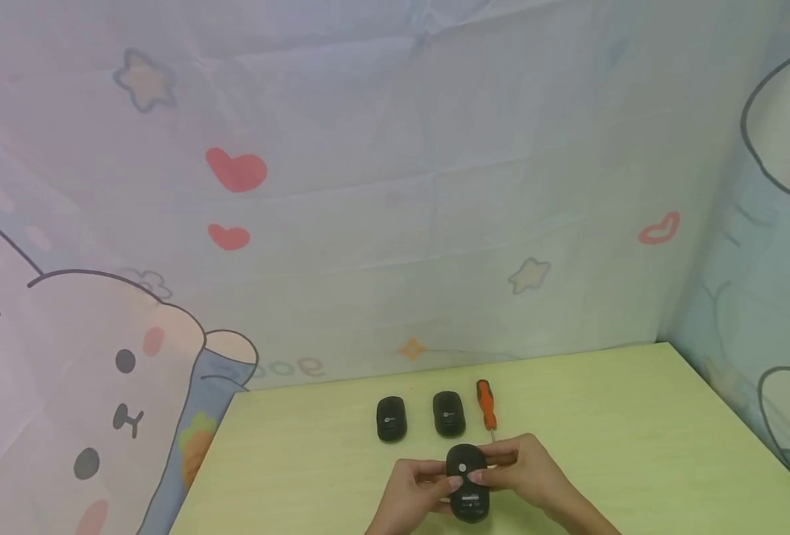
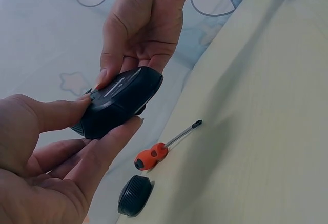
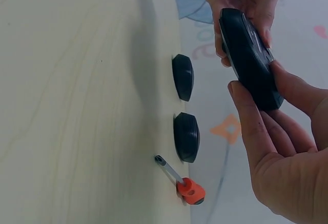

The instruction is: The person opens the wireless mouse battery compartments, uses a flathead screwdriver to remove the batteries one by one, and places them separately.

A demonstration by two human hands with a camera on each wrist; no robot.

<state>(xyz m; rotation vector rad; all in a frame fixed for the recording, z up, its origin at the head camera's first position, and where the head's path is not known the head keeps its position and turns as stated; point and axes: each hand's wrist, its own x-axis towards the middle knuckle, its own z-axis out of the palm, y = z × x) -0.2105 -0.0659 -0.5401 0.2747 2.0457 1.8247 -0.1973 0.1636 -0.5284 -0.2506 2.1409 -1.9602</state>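
A black computer mouse (image 1: 470,505) is held up off the table between both hands, its underside with a label and a round light spot facing the head camera. My left hand (image 1: 409,493) pinches its left side, thumb on the underside and fingers beneath. From the other side my right hand (image 1: 527,473) grips it the same way, thumb near the middle. In the left wrist view the mouse (image 2: 120,103) is tilted, and both thumbs press its labelled face. The right wrist view shows the mouse (image 3: 248,60) edge-on between the hands.
Two more black mice, a left one (image 1: 391,419) and a right one (image 1: 449,414), lie on the pale table (image 1: 287,461) beyond the hands. To their right lies a screwdriver (image 1: 485,405) with an orange and black handle. A patterned cloth (image 1: 368,186) hangs behind the table.
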